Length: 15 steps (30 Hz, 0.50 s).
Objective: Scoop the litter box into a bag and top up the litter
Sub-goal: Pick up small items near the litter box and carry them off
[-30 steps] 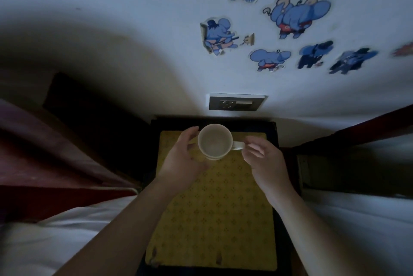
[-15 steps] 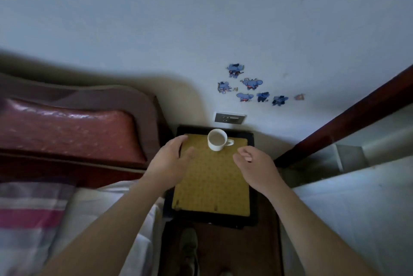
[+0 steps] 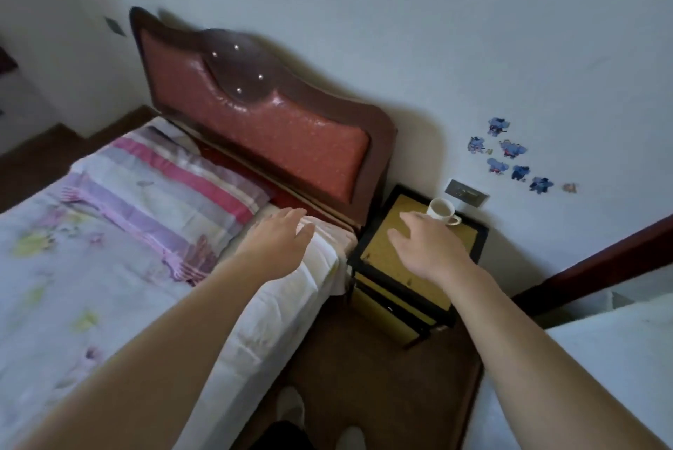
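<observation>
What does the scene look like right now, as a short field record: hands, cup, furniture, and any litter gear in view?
left hand: open, empty, over the bed's near corner
right hand: open, empty, over the nightstand
cup: white, upright at the back of the nightstand, handle to the right, just past the right fingertips, not gripped
nightstand: yellow top, black frame, against the wall beside the bed
bed: floral sheet, striped pillow, red headboard
litter gear: none in view
</observation>
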Available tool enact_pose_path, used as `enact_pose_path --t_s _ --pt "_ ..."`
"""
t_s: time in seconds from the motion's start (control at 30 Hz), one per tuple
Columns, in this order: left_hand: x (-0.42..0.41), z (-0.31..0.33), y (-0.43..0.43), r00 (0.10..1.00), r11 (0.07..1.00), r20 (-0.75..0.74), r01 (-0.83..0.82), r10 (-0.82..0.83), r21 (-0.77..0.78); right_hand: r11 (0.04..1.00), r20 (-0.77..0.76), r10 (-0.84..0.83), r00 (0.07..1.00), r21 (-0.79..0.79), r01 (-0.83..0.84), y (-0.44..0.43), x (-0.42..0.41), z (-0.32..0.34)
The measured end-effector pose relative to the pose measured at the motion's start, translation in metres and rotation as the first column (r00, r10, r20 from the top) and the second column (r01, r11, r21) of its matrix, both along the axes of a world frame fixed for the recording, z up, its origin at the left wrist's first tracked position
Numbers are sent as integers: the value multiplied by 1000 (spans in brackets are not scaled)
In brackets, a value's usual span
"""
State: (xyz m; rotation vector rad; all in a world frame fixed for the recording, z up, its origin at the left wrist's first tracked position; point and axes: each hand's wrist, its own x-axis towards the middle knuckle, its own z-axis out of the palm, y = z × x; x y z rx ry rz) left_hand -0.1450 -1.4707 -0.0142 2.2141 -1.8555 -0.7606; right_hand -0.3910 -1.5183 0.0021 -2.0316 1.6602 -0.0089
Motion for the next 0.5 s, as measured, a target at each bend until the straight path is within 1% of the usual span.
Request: enact_pose_path --t_s 0.13,0.27,0.37,0.5 --pt "54 14 83 992 993 56 -109 111 -45 984 -64 167 984 -54 -170 47 65 17" --pt "119 18 176 969 976 133 -195 207 -96 925 -118 346 931 -126 -360 106 151 28" --pt "179 22 256 930 951 202 -291 306 -99 867 -137 459 878 -150 -476 158 226 29" --pt "264 28 374 858 887 229 -453 460 -87 777 -123 600 790 -144 -612 250 337 29"
